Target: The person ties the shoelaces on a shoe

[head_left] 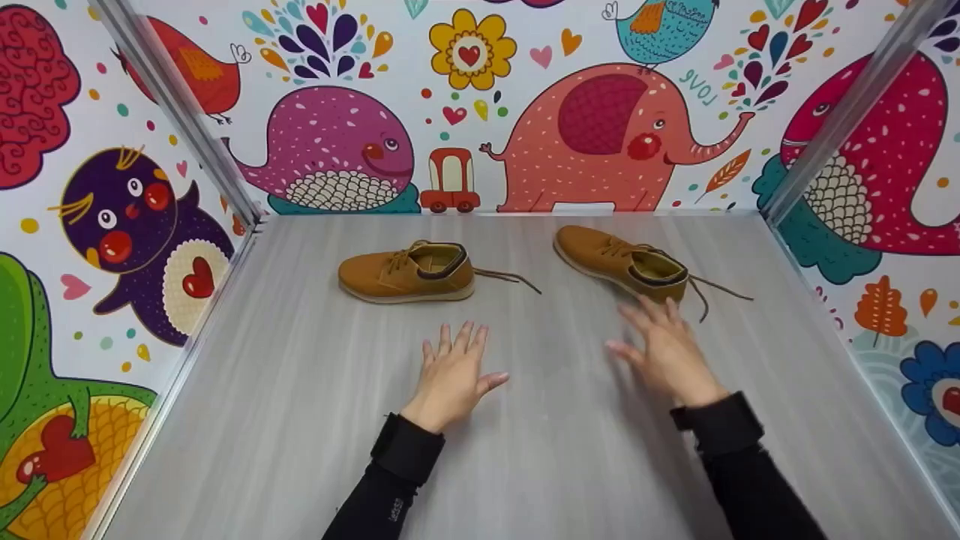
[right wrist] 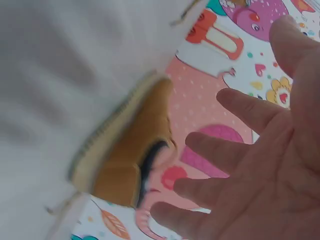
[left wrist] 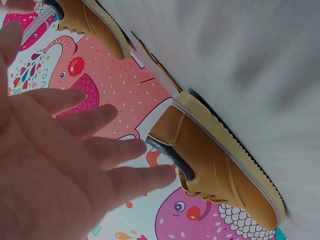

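Two tan lace-up shoes stand on the grey floor, soles down and toes toward the left. The left shoe [head_left: 409, 274] lies almost sideways, its brown lace trailing right. The right shoe [head_left: 622, 262] is angled, heel nearer to me, with loose lace ends behind it. My left hand [head_left: 448, 381] hovers in front of the left shoe, fingers spread and holding nothing. Just short of the right shoe's heel is my right hand [head_left: 667, 354], fingers extended; in the right wrist view a gap shows between its fingers and the shoe [right wrist: 125, 145]. The left wrist view shows the left shoe [left wrist: 215, 165] beyond the fingertips.
Walls with printed cartoon animals enclose the grey wood-look floor [head_left: 525, 465] at the back and both sides. The back wall [head_left: 480, 150] stands close behind the shoes. Metal edge strips [head_left: 180, 112] run up the corners.
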